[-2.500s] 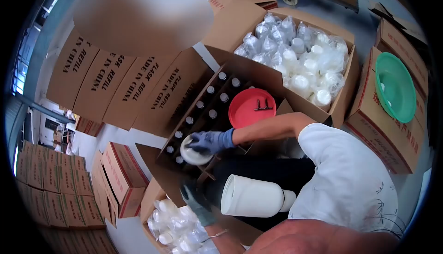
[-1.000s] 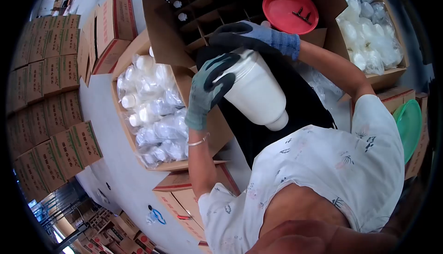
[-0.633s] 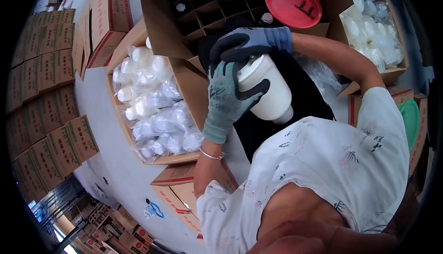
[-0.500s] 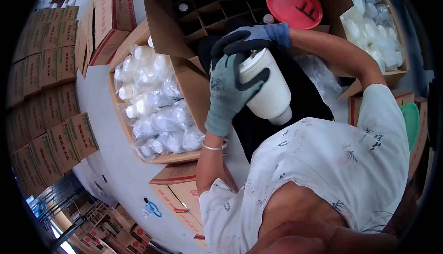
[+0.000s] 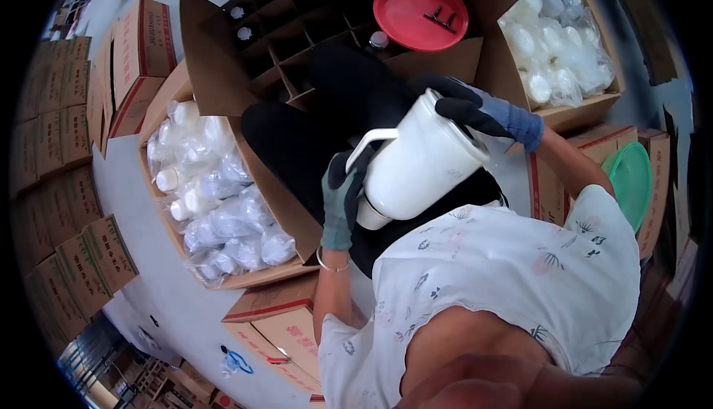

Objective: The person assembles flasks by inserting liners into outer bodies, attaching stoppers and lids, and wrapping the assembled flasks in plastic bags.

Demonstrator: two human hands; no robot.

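Observation:
A white handled tumbler point(image 5: 421, 164) lies tilted over my lap between my two gloved hands. Its narrow base points to the lower left and its wide top end to the upper right. My left hand point(image 5: 343, 200), in a grey-green glove with dark fingertips, closes round the base side near the lower end of the handle point(image 5: 371, 137). At the top end, the dark fingers of my right hand point(image 5: 471, 110), in a blue-grey glove, curl over the rim. Part of the top is hidden under those fingers.
Ahead stands a divided carton point(image 5: 481, 60) with several capped items and a red plate point(image 5: 405, 19) holding small black pieces. Cartons of plastic-wrapped white items stand at left point(image 5: 172, 249) and right point(image 5: 603, 97). A green lid-like disc point(image 5: 628, 186) rests at right.
The tumbler has turned, so its handle now shows and its base points lower left. My left hand has moved down to the handle and base; my right hand has shifted to the rim's right side.

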